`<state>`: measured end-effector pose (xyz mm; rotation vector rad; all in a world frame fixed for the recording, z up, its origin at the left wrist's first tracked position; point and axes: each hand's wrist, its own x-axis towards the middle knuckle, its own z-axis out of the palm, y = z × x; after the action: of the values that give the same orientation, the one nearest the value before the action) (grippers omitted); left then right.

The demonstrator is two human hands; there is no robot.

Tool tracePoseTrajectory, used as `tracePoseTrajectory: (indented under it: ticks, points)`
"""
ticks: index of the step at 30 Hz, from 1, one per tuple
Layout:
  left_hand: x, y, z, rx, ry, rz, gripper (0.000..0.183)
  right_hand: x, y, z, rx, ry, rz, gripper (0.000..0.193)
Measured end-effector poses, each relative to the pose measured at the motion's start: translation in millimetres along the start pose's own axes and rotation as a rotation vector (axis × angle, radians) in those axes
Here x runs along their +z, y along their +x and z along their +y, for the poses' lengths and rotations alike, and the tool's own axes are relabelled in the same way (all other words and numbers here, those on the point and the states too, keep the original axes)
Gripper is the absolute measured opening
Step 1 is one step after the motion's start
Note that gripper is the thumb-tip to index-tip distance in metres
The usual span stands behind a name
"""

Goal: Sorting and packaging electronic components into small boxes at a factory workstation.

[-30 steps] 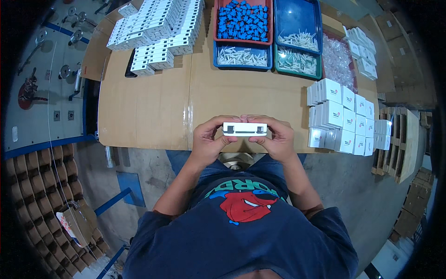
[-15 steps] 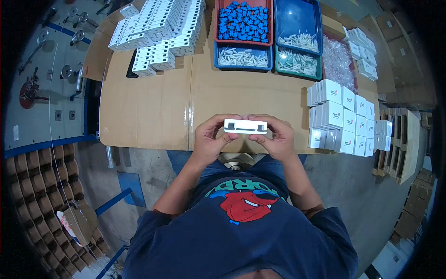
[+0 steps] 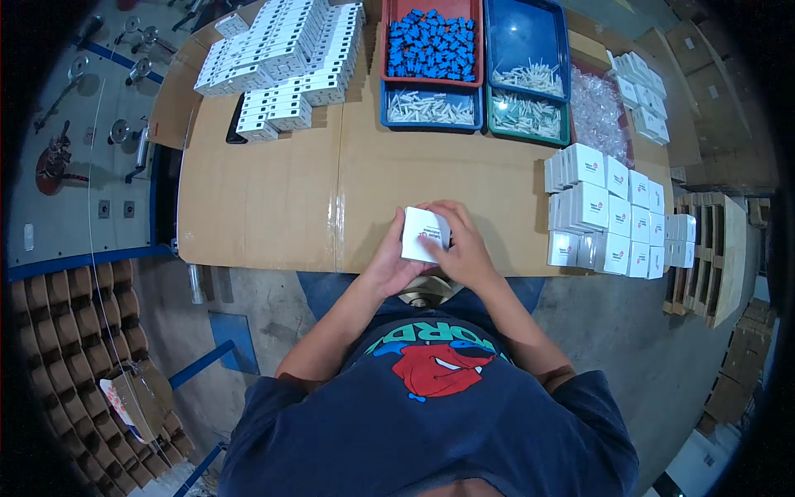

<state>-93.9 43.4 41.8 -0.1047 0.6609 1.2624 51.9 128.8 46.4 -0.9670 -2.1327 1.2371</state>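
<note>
A flat, square white plastic box (image 3: 418, 225) is held between my two hands, over the table's front edge. Its broad face, with a small red and dark print, is turned up. My left hand (image 3: 386, 262) grips the left side and underside, fingers partly hidden beneath. From the right, my right hand (image 3: 469, 255) wraps round the far right edge, with its thumb lying on the printed face. To the right, piles of similar white boxes (image 3: 591, 205) stand near the table's front edge.
The cardboard-covered table (image 3: 257, 199) carries stacked white housings (image 3: 273, 58) at the back left. A red tray (image 3: 431, 83) of blue parts stands behind a blue tray (image 3: 432, 127) of white pins. More pins lie in a green tray (image 3: 530, 137). A wooden pallet (image 3: 719, 257) is at right.
The white box has been turned from its slotted edge to its printed face. My right hand has shifted left and laid its thumb on that face; my left hand now supports it from below.
</note>
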Motion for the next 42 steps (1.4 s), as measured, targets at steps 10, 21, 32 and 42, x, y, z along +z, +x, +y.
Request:
tracePoseTrajectory:
  ticks: [10, 21, 32, 42]
  points:
    - [-43, 21, -15, 0.013, 0.048, 0.082, 0.063, 13, -13, 19, -0.205, -0.101, -0.188, 0.089]
    - [-18, 21, -22, -0.015, -0.025, 0.048, 0.063, 14, -24, 27, -0.46, -0.18, 0.072, 0.075]
    - [-38, 25, -14, 0.213, 0.247, 0.222, 0.036, -22, 10, 69, -0.093, -0.284, 0.16, 0.08]
    - [-76, 72, 2, 0.827, 1.38, 0.734, 0.04, -14, -5, 121, -0.07, -0.44, -0.043, 0.066]
